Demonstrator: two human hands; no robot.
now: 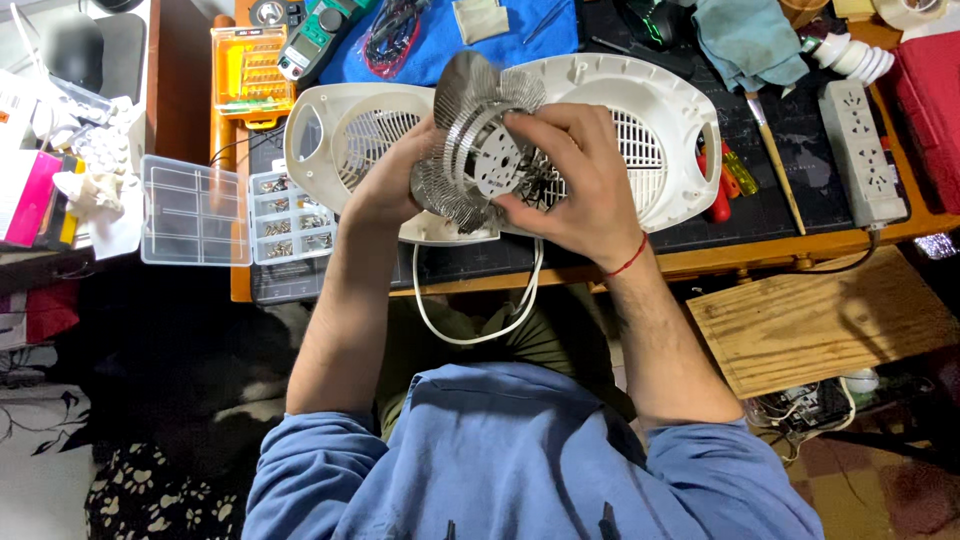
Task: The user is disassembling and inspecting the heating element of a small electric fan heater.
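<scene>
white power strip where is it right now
In the head view, the white power strip lies at the workbench's right end, between the wooden-handled brush and a red case.

Both forearms reach forward from rolled-up blue sleeves and converge on the round silver metal finned heating element, which serves as the landmark. The left hand cups the element's left side, fingers curled behind it. The right hand grips its right side, thumb underneath, fingers bent over the front. A red thread circles the right wrist.
</scene>
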